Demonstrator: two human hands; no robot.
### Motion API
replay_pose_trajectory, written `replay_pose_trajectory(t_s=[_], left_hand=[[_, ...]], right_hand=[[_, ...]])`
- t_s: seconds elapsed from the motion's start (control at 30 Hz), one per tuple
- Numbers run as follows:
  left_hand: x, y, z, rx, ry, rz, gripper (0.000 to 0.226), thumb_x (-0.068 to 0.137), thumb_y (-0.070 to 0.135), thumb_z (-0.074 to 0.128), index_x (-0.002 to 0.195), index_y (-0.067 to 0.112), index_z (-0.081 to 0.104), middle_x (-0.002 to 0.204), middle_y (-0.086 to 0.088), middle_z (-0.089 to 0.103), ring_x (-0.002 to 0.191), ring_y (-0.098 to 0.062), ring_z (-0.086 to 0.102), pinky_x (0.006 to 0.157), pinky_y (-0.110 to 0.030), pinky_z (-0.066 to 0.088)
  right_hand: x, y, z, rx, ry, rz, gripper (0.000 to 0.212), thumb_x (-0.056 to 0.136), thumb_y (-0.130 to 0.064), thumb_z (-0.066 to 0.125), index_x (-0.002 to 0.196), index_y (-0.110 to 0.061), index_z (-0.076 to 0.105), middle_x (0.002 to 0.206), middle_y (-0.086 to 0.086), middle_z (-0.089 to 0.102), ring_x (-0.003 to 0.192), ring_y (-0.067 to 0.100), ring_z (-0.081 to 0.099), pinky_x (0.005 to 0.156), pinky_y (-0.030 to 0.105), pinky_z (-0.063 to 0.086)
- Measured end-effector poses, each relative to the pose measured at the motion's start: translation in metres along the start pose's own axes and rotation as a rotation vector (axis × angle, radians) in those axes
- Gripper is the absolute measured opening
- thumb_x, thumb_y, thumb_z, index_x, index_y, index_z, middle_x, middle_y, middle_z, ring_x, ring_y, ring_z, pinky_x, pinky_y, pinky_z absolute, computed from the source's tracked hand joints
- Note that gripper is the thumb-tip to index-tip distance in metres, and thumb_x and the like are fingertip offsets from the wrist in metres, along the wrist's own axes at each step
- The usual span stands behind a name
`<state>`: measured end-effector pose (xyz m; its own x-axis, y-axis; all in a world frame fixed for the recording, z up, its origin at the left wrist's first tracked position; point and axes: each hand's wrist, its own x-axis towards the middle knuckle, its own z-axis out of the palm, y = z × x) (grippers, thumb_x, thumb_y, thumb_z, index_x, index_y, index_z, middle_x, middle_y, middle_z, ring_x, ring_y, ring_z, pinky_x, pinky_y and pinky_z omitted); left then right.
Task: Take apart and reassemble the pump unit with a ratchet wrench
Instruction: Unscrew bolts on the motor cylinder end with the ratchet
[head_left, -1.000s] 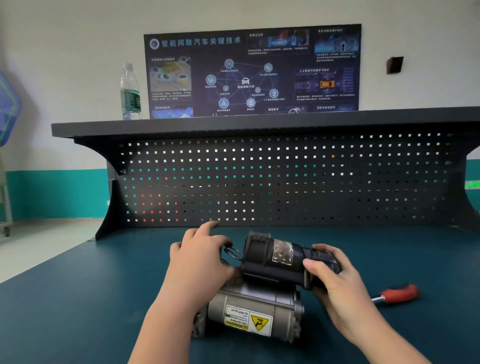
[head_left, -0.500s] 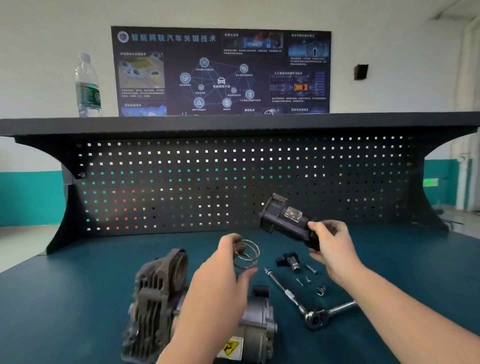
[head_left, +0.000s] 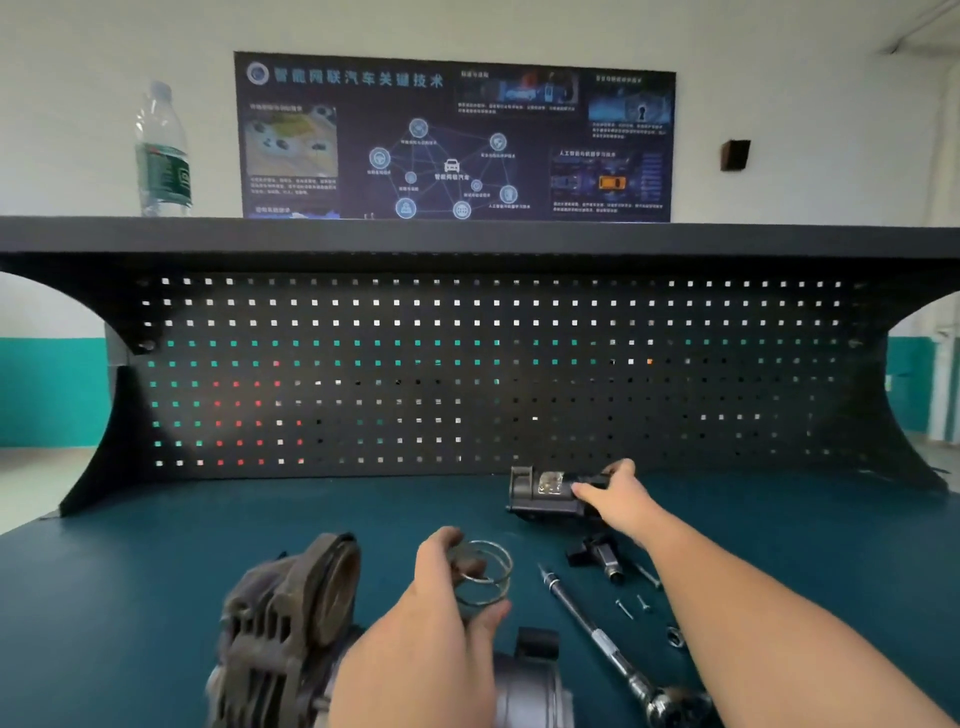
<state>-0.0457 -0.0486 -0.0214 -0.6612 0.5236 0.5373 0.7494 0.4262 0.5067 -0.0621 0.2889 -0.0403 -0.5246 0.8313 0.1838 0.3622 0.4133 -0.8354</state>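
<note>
The grey finned pump unit (head_left: 291, 618) lies on the teal bench at the lower left. My left hand (head_left: 441, 623) pinches a coiled metal spring (head_left: 485, 571) just above and to the right of it. My right hand (head_left: 618, 493) reaches far forward and grips a black cylindrical pump part (head_left: 540, 493) that lies low on the bench near the pegboard. The ratchet wrench (head_left: 602, 639) with its long extension lies diagonally between my forearms, its head at the bottom edge.
A small black fitting (head_left: 597, 558), a few loose screws (head_left: 631, 605) and a small ring (head_left: 675, 636) lie beside the wrench. A black pegboard (head_left: 467, 364) with a shelf closes the back of the bench. A water bottle (head_left: 162, 156) stands on the shelf at the left.
The black part came off the pump unit. My right hand carried it up, then forward and down to the bench near the pegboard. My left hand lifted the spring away.
</note>
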Motion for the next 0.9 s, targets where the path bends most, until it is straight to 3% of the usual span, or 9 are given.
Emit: replay_pose_trajectory(t_s=[0.1,0.2,0.3,0.4,0.47,0.57,0.63,0.77,0.9], left_hand=[[0.001,-0.004,0.002,0.03,-0.024,0.014,0.051,0.089,0.055,0.043,0.125,0.051,0.007,0.088,0.053,0.035,0.091,0.015,0.053,0.062,-0.003,0.035],[0.001,-0.003,0.002,0.03,-0.012,0.01,0.047,0.088,0.055,0.047,0.12,0.052,0.014,0.081,0.049,0.034,0.083,0.014,0.051,0.057,-0.002,0.033],[0.0,-0.002,0.002,-0.023,0.028,0.028,0.046,0.085,0.054,0.054,0.115,0.056,0.019,0.109,0.041,0.03,0.094,0.015,0.046,0.061,-0.005,0.033],[-0.002,-0.001,0.002,-0.029,0.053,0.057,0.046,0.081,0.054,0.058,0.109,0.058,0.021,0.116,0.037,0.022,0.094,0.014,0.048,0.061,-0.005,0.034],[-0.005,-0.001,0.002,-0.047,0.075,0.061,0.048,0.079,0.053,0.062,0.108,0.059,0.024,0.116,0.036,0.023,0.093,0.012,0.048,0.059,-0.006,0.035],[-0.007,-0.003,0.003,-0.063,0.117,0.076,0.051,0.076,0.047,0.068,0.109,0.058,0.031,0.114,0.032,0.028,0.092,0.008,0.048,0.057,-0.009,0.035],[-0.008,-0.003,0.004,-0.084,0.163,0.093,0.051,0.074,0.043,0.071,0.11,0.056,0.037,0.111,0.027,0.033,0.087,0.005,0.046,0.055,-0.012,0.034],[-0.01,0.0,0.003,-0.12,0.199,0.108,0.048,0.077,0.036,0.069,0.111,0.055,0.04,0.111,0.021,0.039,0.087,-0.002,0.05,0.056,-0.023,0.04],[-0.012,0.001,0.001,-0.119,0.201,0.147,0.059,0.076,0.051,0.062,0.128,0.048,0.035,0.109,0.022,0.038,0.081,0.0,0.052,0.052,-0.015,0.037]], right_hand=[[0.002,0.011,0.003,0.027,-0.044,0.033,0.053,0.086,-0.037,0.067,0.11,-0.016,0.025,0.107,0.008,0.048,0.092,0.022,0.05,0.078,0.032,0.04],[-0.001,0.015,0.0,-0.038,-0.103,0.036,0.055,0.085,-0.034,0.069,0.111,-0.014,0.026,0.107,0.008,0.047,0.088,0.019,0.051,0.074,0.031,0.041],[-0.006,0.014,-0.003,-0.105,-0.147,0.062,0.056,0.082,-0.025,0.074,0.11,-0.012,0.026,0.111,0.011,0.047,0.079,0.013,0.048,0.072,0.031,0.042],[-0.021,-0.009,-0.003,-0.222,-0.089,-0.004,0.074,0.078,-0.035,0.077,0.127,-0.013,0.026,0.135,0.016,0.038,0.115,0.027,0.045,0.101,0.042,0.039],[-0.049,-0.04,-0.003,-0.241,0.033,-0.159,0.076,0.077,-0.047,0.073,0.134,-0.022,0.029,0.143,0.009,0.032,0.13,0.025,0.036,0.107,0.048,0.033],[-0.12,-0.085,-0.007,0.189,-0.171,-0.392,0.035,0.083,-0.052,0.062,0.111,-0.036,0.047,0.12,0.003,0.055,0.097,0.001,0.061,0.08,0.031,0.051],[-0.17,-0.094,-0.012,0.302,-0.439,-0.452,0.029,0.08,-0.055,0.062,0.101,-0.038,0.054,0.1,-0.002,0.064,0.079,0.008,0.069,0.058,0.026,0.052],[-0.218,-0.084,-0.02,0.359,-0.586,-0.439,0.024,0.083,-0.03,0.071,0.106,-0.034,0.063,0.09,-0.006,0.07,0.069,0.018,0.07,0.051,0.023,0.05],[-0.193,-0.073,-0.033,0.539,-0.529,-0.278,0.017,0.084,-0.017,0.071,0.1,-0.013,0.066,0.083,0.01,0.071,0.062,0.019,0.068,0.048,0.02,0.049]])
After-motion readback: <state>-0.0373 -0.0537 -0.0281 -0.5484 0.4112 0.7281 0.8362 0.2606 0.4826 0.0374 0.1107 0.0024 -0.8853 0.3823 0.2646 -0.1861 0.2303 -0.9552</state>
